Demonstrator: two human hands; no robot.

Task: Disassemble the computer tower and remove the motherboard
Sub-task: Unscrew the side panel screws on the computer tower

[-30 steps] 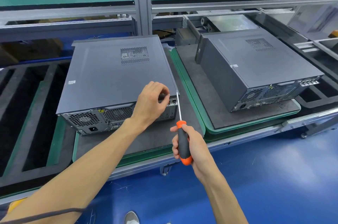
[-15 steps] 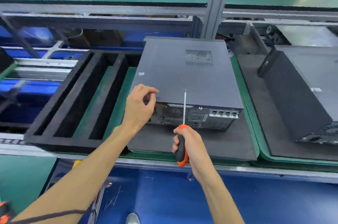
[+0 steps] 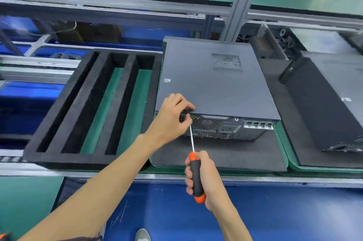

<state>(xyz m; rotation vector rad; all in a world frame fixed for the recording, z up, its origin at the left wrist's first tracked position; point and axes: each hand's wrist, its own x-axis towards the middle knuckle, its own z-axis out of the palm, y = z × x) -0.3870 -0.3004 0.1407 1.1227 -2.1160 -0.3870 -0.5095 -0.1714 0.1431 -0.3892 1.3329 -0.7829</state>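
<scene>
Left hand (image 3: 171, 117) hides screwdriver (image 3: 196, 177) tip at tower (image 3: 214, 87) rear.

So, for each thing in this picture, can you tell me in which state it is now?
Computer tower: lying on its side on a dark mat, side panel still on.
Screwdriver: gripped by the right hand, tip at the tower's rear edge, near the left fingers.
Left hand: fingers curled at the rear top corner, pinching there.
Second tower: lying closed at the right.
Foam tray: slots hold nothing.
</scene>
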